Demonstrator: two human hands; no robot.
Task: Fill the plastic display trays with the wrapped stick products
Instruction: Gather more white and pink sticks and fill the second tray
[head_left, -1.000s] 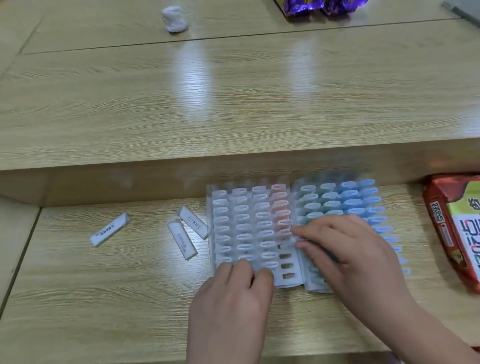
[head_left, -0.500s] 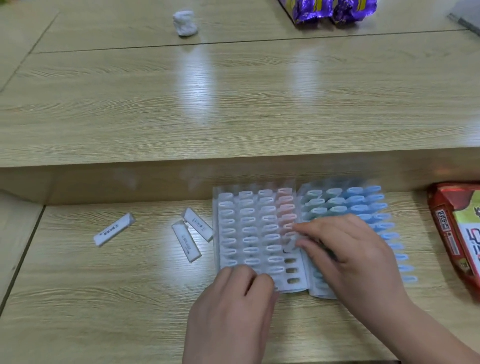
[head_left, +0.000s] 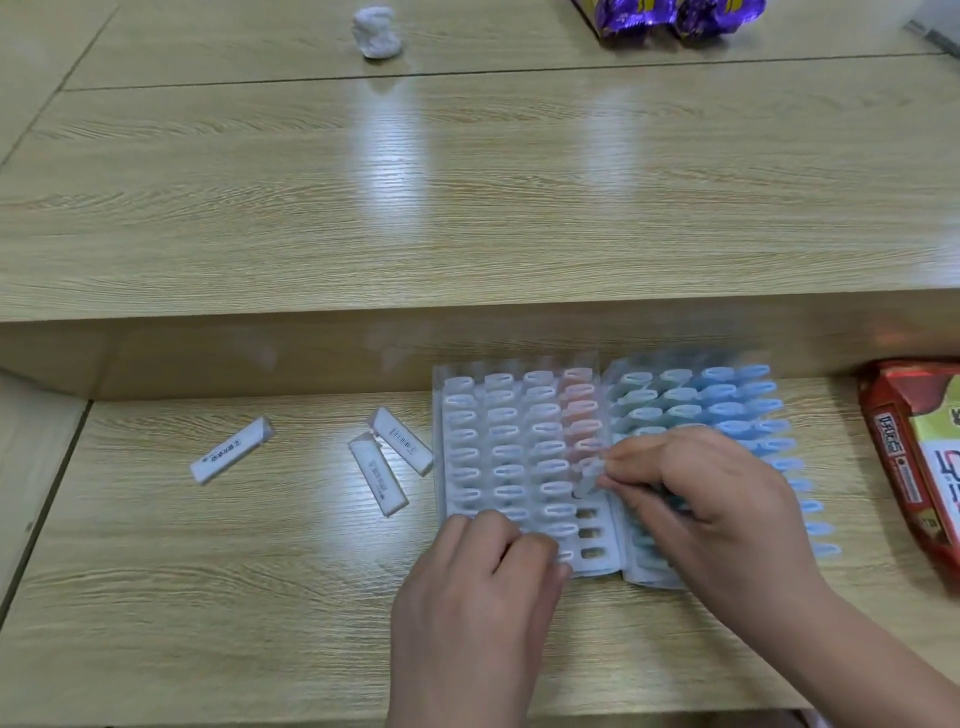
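Note:
Two clear plastic display trays lie side by side on the lower wooden shelf. The left tray (head_left: 441, 467) holds white sticks and a column of pink ones, with three bare slots (head_left: 589, 533) at its near right. The right tray (head_left: 618, 374) holds blue sticks. My right hand (head_left: 711, 509) pinches a wrapped stick (head_left: 587, 480) and presses it into the pink column just above the bare slots. My left hand (head_left: 483, 597) rests with curled fingers on the left tray's near edge. Three loose white wrapped sticks lie to the left (head_left: 231, 451), (head_left: 377, 480), (head_left: 402, 440).
A red snack packet (head_left: 919, 467) lies at the right edge. On the upper wooden desk (head_left: 467, 197) sit a crumpled white wad (head_left: 376, 32) and purple wrappers (head_left: 675, 15) at the far edge. A step wall rises right behind the trays.
My right hand has shifted slightly, working the stick down into the pink column. The left hand stays on the tray's near edge. The view has tilted a little.

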